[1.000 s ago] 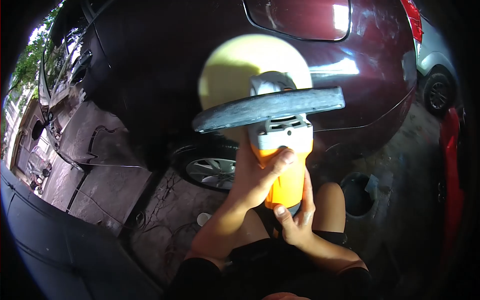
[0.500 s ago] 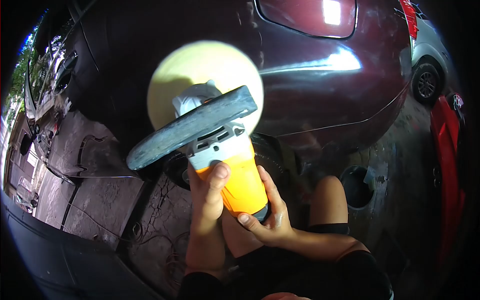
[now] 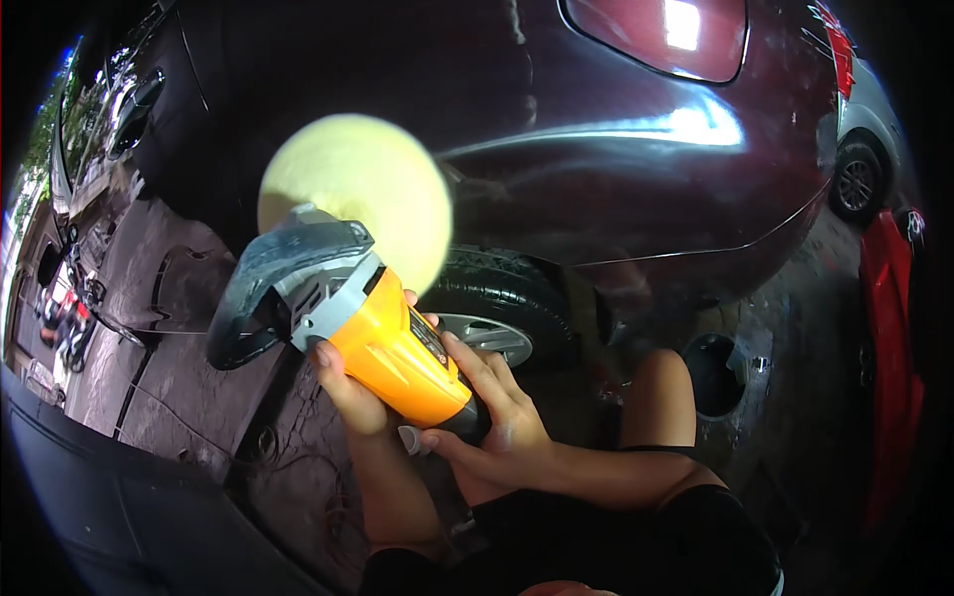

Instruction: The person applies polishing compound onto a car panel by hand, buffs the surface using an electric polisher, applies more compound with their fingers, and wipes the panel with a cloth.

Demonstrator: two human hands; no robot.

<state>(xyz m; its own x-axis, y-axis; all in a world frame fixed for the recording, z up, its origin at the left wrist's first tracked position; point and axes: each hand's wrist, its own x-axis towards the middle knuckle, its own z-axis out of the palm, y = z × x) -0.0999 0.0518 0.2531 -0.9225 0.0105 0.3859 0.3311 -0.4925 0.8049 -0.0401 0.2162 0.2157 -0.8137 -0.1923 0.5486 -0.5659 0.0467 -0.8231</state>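
An orange and grey power polisher [image 3: 397, 358] with a black curved handle [image 3: 288, 248] is held in front of a dark red car [image 3: 616, 199]. Its round pale yellow pad [image 3: 368, 189] is over the lower body panel, left of the wheel arch; whether it touches the paint is unclear. My left hand [image 3: 353, 397] grips the front of the orange body from the left, its thumb on the near side. My right hand [image 3: 502, 422] wraps round the black rear end of the tool.
The car's rear wheel [image 3: 507, 308] stands beyond the tool. A dark bucket [image 3: 714, 375] is on the floor right of my knee. A red panel [image 3: 889, 348] stands at the far right, near a silver vehicle [image 3: 873, 119]. Cables [image 3: 323, 487] lie on the ground at left.
The polisher has moved left and down and turned, its head now pointing up-left and its orange side showing. Both hands have moved with it. The view has shifted, revealing more of the wheel.
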